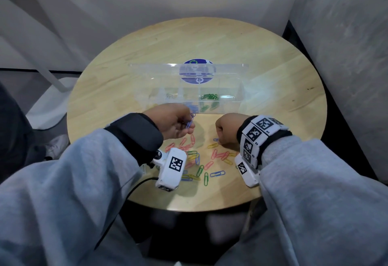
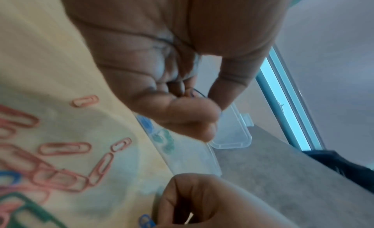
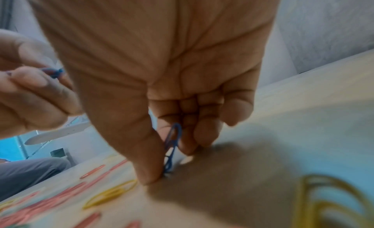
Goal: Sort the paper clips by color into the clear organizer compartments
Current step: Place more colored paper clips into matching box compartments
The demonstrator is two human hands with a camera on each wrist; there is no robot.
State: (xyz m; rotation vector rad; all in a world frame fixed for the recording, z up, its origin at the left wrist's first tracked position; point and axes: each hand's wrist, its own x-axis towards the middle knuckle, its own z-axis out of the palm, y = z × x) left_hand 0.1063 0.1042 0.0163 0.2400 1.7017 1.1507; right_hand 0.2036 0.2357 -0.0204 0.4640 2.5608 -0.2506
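Note:
A clear organizer (image 1: 235,97) with its lid up stands mid-table; green clips (image 1: 210,97) lie in one compartment, blue clips (image 1: 194,107) in the one beside it. My left hand (image 1: 178,122) holds several blue clips (image 1: 190,121) just in front of the organizer's near wall. My right hand (image 1: 225,128) is down on the table, pinching one blue clip (image 3: 172,145) between thumb and fingers; the clip's end (image 1: 216,139) shows at my knuckles. Loose pink, yellow, green and blue clips (image 1: 201,158) lie scattered below both hands.
The round wooden table (image 1: 283,89) has a blue sticker (image 1: 197,70) behind the organizer lid. Walls close in on the right and back. White wrist camera units (image 1: 172,169) hang over the clip pile.

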